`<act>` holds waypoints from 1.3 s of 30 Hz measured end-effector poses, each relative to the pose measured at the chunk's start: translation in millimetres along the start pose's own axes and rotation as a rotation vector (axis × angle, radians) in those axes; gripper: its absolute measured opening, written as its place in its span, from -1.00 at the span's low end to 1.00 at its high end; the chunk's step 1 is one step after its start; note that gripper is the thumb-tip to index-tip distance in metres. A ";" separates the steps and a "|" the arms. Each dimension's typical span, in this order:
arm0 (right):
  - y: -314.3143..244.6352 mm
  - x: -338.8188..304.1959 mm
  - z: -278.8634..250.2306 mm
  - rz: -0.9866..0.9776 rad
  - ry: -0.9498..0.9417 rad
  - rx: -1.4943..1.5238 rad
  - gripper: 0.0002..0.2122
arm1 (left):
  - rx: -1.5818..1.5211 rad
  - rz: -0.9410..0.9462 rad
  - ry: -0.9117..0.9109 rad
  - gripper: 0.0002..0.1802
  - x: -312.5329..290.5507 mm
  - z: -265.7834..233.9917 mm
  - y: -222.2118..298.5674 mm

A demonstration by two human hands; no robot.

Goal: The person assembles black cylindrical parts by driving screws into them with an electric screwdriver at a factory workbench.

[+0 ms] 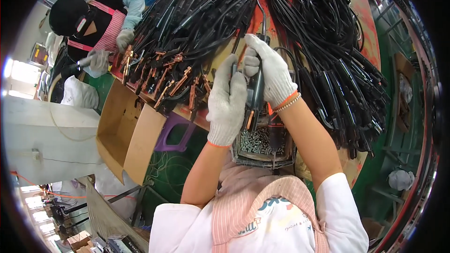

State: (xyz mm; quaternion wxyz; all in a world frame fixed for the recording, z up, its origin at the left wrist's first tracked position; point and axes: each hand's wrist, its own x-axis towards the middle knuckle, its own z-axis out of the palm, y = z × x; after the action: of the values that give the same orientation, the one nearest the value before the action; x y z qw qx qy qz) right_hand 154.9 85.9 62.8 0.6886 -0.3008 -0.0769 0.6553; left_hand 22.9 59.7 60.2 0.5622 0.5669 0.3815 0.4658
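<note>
Both my hands wear white knit gloves and work close together above the table's near edge. My right hand point(271, 70) is closed around the upper part of a black welding electrode holder point(254, 96), whose copper jaws point(250, 120) point toward me. A cable runs away from its far end. Just left of it, my left hand point(227, 100) has its thumb and fingers closed on a small dark piece, mostly hidden by the glove. Below the hands sits a tray point(265, 163) of small silvery screws point(253, 141). A black and orange power screwdriver point(276, 133) rests over the tray's right side, bit toward me.
Piles of black cables point(309, 28) with handles cover the table; many copper jaws point(180, 82) overhang its left edge. An open cardboard box point(129, 136) and a purple stool point(173, 131) stand at left. A gloved co-worker point(105, 28) works at the far left.
</note>
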 end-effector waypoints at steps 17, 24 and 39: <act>-6.2 -5.4 4.6 -0.088 0.017 -0.019 -0.80 | 0.087 0.303 0.036 -0.62 -5.1 13.3 -6.4; -8.4 -20.5 20.3 -0.433 0.197 -0.406 -0.50 | 0.040 -0.013 -0.145 -0.26 -13.8 23.9 4.3; 6.9 -89.1 -82.7 -0.227 0.355 -1.535 -0.19 | -0.565 -0.887 -0.183 -0.54 -39.0 -14.1 -36.5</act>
State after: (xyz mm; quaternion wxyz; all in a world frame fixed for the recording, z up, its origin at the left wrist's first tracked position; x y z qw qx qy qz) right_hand 178.9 -24.8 18.2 0.3537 -0.7813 -0.4264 0.2875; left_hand 2.1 29.2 19.2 0.8669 0.2159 0.3935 0.2169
